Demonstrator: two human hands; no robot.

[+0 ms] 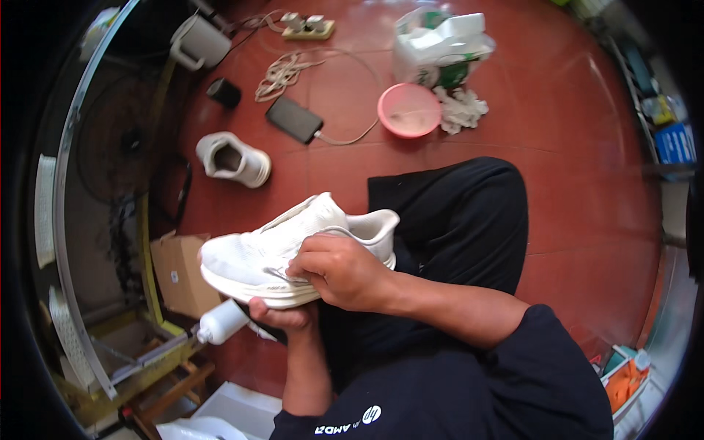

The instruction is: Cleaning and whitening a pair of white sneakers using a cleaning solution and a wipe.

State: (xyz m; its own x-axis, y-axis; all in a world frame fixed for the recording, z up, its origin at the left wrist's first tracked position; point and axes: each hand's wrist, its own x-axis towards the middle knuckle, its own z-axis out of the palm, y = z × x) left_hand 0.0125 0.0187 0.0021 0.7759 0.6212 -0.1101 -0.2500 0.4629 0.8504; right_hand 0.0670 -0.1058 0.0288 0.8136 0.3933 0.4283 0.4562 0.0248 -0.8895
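Note:
A white running shoe (247,256) lies across the person's lap, its toe to the left and its collar to the right. My left hand (286,318) holds it from underneath, thumb against the thick sole. My right hand (341,269) is closed at the shoe's near side, with the fingertips pinching what looks like a white cloth or wipe, mostly hidden by the fingers. Beside the left hand, below the toe, is a white bottle (224,322) with its cap end pointing down and left. A second white shoe (234,159) stands on the red floor further off.
On the floor ahead are a smartphone (295,120) on a cable, a black cup (224,92), a pink bowl (410,111), crumpled tissue (462,110), a plastic bag (440,49) and a power strip (308,30). A cardboard box (184,272) and a metal-edged frame (66,165) stand at left.

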